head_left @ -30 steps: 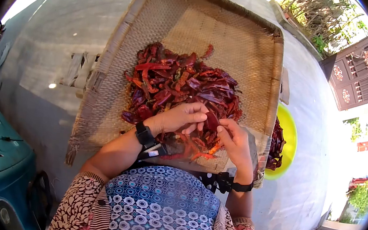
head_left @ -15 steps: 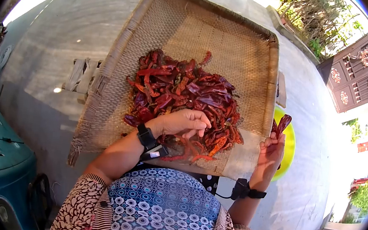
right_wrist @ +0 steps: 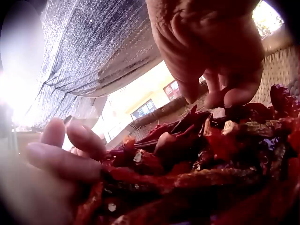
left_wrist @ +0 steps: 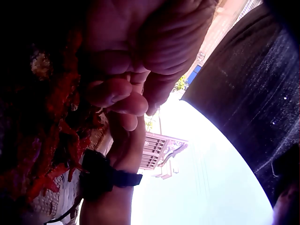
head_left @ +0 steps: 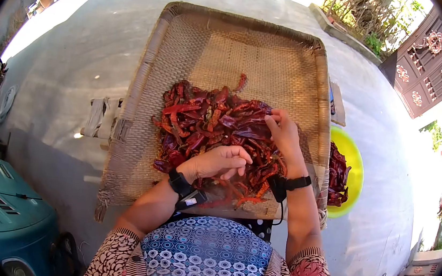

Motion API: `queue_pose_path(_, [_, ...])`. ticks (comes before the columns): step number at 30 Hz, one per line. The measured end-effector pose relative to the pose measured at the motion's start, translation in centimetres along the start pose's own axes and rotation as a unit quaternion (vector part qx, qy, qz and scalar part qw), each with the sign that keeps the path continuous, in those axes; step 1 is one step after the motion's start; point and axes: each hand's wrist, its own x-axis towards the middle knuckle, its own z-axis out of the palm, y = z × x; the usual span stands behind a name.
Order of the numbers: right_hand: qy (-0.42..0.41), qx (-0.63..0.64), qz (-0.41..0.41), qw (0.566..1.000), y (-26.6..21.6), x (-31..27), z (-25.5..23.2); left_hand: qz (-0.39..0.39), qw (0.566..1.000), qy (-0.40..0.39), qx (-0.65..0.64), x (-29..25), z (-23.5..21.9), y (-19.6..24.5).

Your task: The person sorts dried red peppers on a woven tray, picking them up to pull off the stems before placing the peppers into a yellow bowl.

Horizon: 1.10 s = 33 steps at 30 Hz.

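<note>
Red peppers (head_left: 201,120) are heaped on a woven tray (head_left: 254,50) over a grey floor (head_left: 87,54); a yellow basin (head_left: 356,176) is placed at right, a brown gate (head_left: 420,75) seen far right. The peppers are touched by the right hand's (head_left: 286,138) parted fingers; nothing is gripped by the relaxed left hand (head_left: 218,162).

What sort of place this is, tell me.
Likely a home's outdoor yard: partly sunlit, concrete-looking ground, greenery behind a low kerb, and what looks like an ornate gate.
</note>
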Motion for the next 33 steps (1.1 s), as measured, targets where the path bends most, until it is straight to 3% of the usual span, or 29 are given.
queue_pose_path(2, [-0.010, -0.068, -0.062, 0.996, 1.2, 0.7, 1.3, 0.003, 1.000, -0.003, -0.012, 0.0, 0.0, -0.1])
queue_pose_path(3, [-0.019, -0.035, -0.055, 0.998, 1.2, 0.7, 1.3, 0.000, 1.000, -0.004, -0.012, 0.0, 0.0, -0.1])
queue_pose_path(6, [-0.060, 0.191, 0.076, 0.977, -1.3, -1.2, -0.6, -0.003, 1.000, 0.000, -0.005, 0.0, 0.0, 0.1])
queue_pose_path(10, [-0.047, 0.322, 0.046, 0.944, -2.0, -4.3, -2.4, 0.000, 0.999, 0.008, -0.036, 0.2, -0.2, -0.2])
queue_pose_path(14, [-0.073, 0.327, 0.022, 0.942, -2.8, -8.4, -2.5, -0.005, 0.997, 0.018, -0.070, -0.1, 0.0, 0.1])
queue_pose_path(19, [-0.236, 0.362, 0.038, 0.901, -2.2, -12.0, -1.3, -0.020, 0.999, 0.023, -0.041, 0.1, -0.4, -0.4])
queue_pose_path(22, [-0.212, 0.340, 0.052, 0.915, -2.3, -13.2, -1.7, -0.032, 0.999, 0.026, -0.009, 0.2, -0.5, -0.6])
queue_pose_path(26, [0.038, 0.325, 0.023, 0.945, -0.9, -13.2, -4.3, 0.004, 1.000, 0.027, 0.009, -0.4, 0.8, 0.7])
queue_pose_path(29, [0.211, 0.303, -0.014, 0.929, 0.2, -12.9, -7.7, 0.029, 0.999, 0.028, 0.018, -0.8, 2.3, 2.6])
queue_pose_path(32, [0.371, 0.234, -0.031, 0.898, 1.2, -12.4, -9.7, 0.125, 0.992, 0.016, 0.019, -1.1, 2.7, 3.1])
queue_pose_path(33, [0.383, 0.218, -0.024, 0.897, 1.4, -12.2, -9.8, 0.150, 0.988, 0.031, 0.010, -1.3, 3.0, 3.6])
